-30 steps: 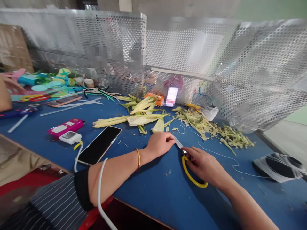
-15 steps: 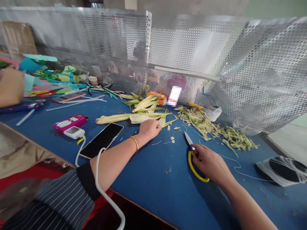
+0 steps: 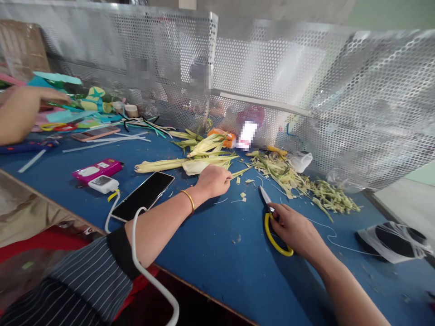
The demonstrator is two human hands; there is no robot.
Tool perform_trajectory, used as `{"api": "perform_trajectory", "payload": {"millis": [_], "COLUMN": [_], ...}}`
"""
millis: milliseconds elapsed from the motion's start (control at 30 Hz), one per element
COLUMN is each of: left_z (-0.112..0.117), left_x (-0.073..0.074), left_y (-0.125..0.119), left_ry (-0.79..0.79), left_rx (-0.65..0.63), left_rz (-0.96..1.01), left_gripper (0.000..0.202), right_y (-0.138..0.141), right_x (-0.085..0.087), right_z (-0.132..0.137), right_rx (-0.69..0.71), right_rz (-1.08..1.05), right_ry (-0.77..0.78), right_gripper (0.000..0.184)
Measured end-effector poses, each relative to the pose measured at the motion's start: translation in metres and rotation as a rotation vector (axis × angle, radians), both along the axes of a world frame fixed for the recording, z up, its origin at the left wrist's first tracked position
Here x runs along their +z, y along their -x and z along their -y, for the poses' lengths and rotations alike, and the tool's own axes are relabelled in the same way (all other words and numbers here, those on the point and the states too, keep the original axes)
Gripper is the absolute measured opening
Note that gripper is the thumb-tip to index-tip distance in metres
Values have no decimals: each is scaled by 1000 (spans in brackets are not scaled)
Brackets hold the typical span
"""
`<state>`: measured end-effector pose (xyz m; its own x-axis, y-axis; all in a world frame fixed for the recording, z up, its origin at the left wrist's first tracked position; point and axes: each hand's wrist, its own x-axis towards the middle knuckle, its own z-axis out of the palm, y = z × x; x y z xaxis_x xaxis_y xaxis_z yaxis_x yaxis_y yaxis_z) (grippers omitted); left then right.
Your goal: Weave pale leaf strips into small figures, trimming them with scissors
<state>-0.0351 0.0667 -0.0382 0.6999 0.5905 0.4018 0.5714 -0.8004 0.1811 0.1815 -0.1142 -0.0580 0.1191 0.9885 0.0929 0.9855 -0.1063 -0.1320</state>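
My left hand point(image 3: 212, 182), with a gold bangle at the wrist, is closed at the front edge of a small pile of pale green corn husks point(image 3: 195, 167). A thin husk strip point(image 3: 240, 173) sticks out by its fingertips; the grip itself is partly hidden. In my right hand point(image 3: 294, 224) is a pair of scissors point(image 3: 278, 244) with yellow handles, its blades together and pointing away over the table. Small husk scraps point(image 3: 243, 195) and short white threads lie between the hands.
Shredded husks point(image 3: 288, 174) are heaped at the back right before a perforated metal screen point(image 3: 258, 68). A spool of white thread point(image 3: 390, 240) lies right. A dark phone point(image 3: 144, 197), a magenta box point(image 3: 98, 171) and a white cable lie left. Another person's hand point(image 3: 20, 111) reaches over coloured strips.
My left hand has shifted slightly right along the husk edge. The scissors stay in my right hand, almost still. The other person's hand has stretched further right over the coloured pieces.
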Motion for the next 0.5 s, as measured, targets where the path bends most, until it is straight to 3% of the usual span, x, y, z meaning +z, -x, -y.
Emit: {"api": "perform_trajectory", "payload": {"millis": [133, 500], "left_z": [7, -4], "left_x": [2, -2], "left_y": [0, 0], "left_ry": [51, -7], "left_rx": [41, 156], "left_rz": [-116, -29], "left_gripper": [13, 26], "right_y": [0, 2], "right_x": [1, 5], "right_z": [0, 0], "right_rx": [16, 17], "right_rz": [-16, -18], "right_ry": [-13, 14], "right_gripper": [39, 41]}}
